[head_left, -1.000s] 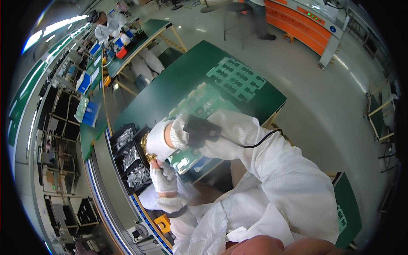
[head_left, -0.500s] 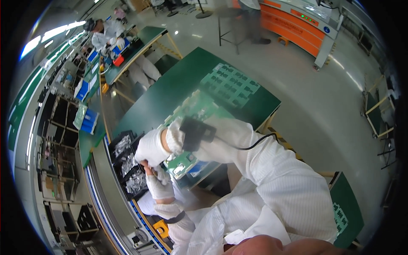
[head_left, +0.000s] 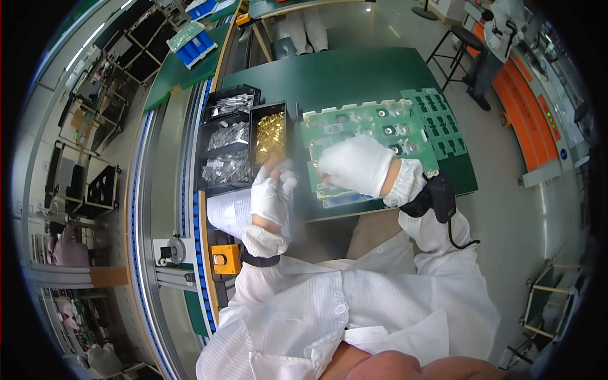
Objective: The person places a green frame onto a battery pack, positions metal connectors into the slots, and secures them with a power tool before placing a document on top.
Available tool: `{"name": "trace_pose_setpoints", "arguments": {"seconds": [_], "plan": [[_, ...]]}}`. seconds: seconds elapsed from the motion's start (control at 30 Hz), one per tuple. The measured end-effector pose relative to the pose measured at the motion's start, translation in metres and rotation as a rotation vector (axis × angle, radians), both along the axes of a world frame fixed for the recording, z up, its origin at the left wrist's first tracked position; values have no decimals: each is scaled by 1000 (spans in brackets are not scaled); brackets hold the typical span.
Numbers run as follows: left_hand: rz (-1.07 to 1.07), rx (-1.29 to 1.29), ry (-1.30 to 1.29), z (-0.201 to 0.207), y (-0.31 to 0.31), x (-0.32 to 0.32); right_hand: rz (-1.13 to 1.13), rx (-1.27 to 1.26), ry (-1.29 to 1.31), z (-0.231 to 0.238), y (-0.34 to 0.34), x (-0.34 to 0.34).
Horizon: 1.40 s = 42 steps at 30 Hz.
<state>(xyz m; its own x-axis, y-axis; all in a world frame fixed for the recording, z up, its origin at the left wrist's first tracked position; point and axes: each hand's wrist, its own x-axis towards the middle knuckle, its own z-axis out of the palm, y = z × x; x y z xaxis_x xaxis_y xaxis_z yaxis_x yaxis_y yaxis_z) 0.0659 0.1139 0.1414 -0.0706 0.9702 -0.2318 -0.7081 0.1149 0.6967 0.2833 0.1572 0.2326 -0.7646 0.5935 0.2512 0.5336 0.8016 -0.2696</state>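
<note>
My left hand (head_left: 269,196), in a white glove with fingertips bare, is closed at the near end of the black bin (head_left: 253,130) of small gold metal parts (head_left: 271,134). Its fingers curl together; whatever they may hold is too small to make out. Over the left part of a light green fixture board (head_left: 348,130) with round and dark fittings, my right hand (head_left: 358,164), also gloved, points leftward. Its fingers are bunched close to the board, and the back of the hand hides what is between them. A black device is strapped on the right wrist.
Black bins (head_left: 228,136) of silver metal parts stand left of the gold ones. A second green panel (head_left: 437,123) lies at the right of the green table (head_left: 354,69). A yellow switch box (head_left: 225,259) and a rail line run along my left. A person (head_left: 500,38) stands far right.
My right hand has moved from beside the left hand at the bins to over the fixture board. The view has turned, and the bin of gold parts now shows.
</note>
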Motion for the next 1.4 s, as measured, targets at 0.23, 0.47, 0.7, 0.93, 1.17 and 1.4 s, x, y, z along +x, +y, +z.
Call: {"name": "trace_pose_setpoints", "arguments": {"seconds": [0.23, 0.47, 0.7, 0.93, 1.17, 1.4], "plan": [[-46, 14, 40, -18, 16, -11, 34, 137, -217, 7, -9, -9], [-4, -12, 565, -36, 102, -46, 39, 171, -286, 13, -12, -24], [3, 129, 1421, -40, 64, -26, -28, -35, -288, 2, -4, -19], [-423, -150, 1760, -30, 4, 18, -109, -139, -54, -9, 5, -6], [-410, -36, 1231, -46, 21, -4, -123, -80, 105, -10, 6, -6], [-406, 217, 382, 51, -31, -5, -170, 77, 317, -4, 5, -11]]}}
